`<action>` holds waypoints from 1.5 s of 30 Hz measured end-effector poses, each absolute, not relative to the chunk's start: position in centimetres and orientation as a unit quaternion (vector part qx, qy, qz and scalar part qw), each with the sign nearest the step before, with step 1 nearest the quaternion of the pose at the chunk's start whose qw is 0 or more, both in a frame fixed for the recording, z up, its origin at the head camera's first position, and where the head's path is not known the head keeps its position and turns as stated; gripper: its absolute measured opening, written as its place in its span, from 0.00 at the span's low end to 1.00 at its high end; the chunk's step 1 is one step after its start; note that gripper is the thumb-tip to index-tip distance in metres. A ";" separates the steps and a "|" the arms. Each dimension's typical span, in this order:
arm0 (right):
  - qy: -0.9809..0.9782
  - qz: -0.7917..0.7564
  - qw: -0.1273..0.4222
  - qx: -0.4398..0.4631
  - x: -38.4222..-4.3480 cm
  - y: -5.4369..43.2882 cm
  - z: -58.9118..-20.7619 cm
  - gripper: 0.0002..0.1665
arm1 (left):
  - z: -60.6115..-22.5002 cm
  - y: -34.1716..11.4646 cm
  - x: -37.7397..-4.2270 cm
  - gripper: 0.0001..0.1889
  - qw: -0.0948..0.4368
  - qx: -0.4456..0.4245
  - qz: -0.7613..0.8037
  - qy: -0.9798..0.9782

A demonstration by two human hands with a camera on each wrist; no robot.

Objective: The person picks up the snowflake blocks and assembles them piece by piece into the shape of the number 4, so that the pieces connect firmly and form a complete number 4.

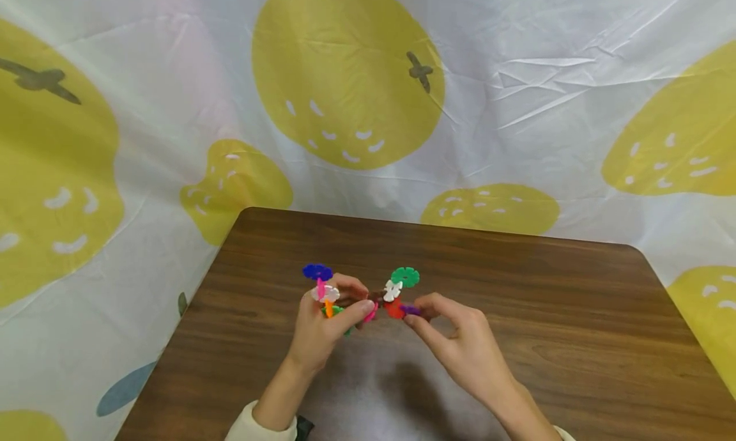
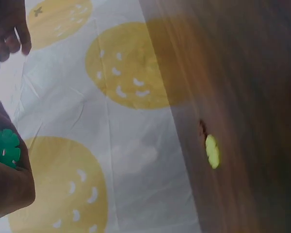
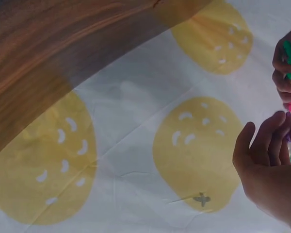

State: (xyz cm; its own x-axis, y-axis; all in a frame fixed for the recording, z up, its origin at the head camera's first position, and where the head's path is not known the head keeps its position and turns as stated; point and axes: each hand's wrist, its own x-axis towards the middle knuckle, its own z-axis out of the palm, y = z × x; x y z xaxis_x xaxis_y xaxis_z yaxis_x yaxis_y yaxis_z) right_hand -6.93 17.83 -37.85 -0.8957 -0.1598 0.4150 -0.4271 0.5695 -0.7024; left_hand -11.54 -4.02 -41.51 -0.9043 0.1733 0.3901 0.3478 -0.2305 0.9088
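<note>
A chain of joined notched plastic snowflake discs spans between my two hands above the table in the head view. My left hand point(image 1: 319, 331) grips its left part, thumb near a pink disc point(image 1: 371, 312). Above that hand stand a blue disc point(image 1: 317, 272) and a white disc point(image 1: 329, 293), with an orange disc point(image 1: 329, 308) lower down. My right hand point(image 1: 468, 345) pinches a purple disc point(image 1: 411, 310) joined to a red disc point(image 1: 395, 309). Between the hands, a second white disc point(image 1: 393, 291) carries a green disc point(image 1: 405, 277). Fingers partly hide the lower discs.
The brown wooden table point(image 1: 575, 326) lies under both hands. Behind it hangs a white cloth point(image 1: 517, 140) printed with yellow fruit. A loose yellow disc point(image 2: 212, 151) beside a small brown piece point(image 2: 202, 128) shows on the table in the left wrist view.
</note>
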 end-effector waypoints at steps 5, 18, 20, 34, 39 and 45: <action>-0.876 0.445 0.111 0.153 -6.9 17.8 -38.9 0.10 | -40.4 -4.6 -12.3 0.10 0.019 -0.209 -0.706 -0.676; -0.821 0.545 0.089 0.144 -7.2 16.6 -41.7 0.06 | -36.6 -5.3 -13.9 0.14 -0.082 -0.230 -0.613 -0.751; -0.805 0.570 0.086 0.139 -7.2 16.4 -42.0 0.05 | -36.1 -5.3 -14.0 0.14 -0.080 -0.239 -0.596 -0.762; -0.768 0.608 0.125 0.159 -7.7 16.2 -42.5 0.06 | -34.7 -5.9 -13.9 0.13 -0.060 -0.278 -0.565 -0.775; -0.756 0.614 0.140 0.178 -7.8 16.1 -42.3 0.08 | -34.7 -6.2 -14.0 0.18 -0.048 -0.303 -0.593 -0.745; -0.746 0.622 0.148 0.187 -7.8 16.0 -41.9 0.09 | -34.8 -6.9 -14.1 0.41 -0.025 -0.297 -0.643 -0.706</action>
State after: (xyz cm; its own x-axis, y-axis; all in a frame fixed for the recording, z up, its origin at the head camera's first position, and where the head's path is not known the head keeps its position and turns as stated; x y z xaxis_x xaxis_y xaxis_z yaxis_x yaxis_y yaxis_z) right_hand -7.81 16.00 -41.94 -0.8859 -0.0946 0.4540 -0.4636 0.1556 -0.8723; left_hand -14.12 -6.88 -34.84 -0.8225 0.4506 0.3470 0.3874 -0.0028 0.9219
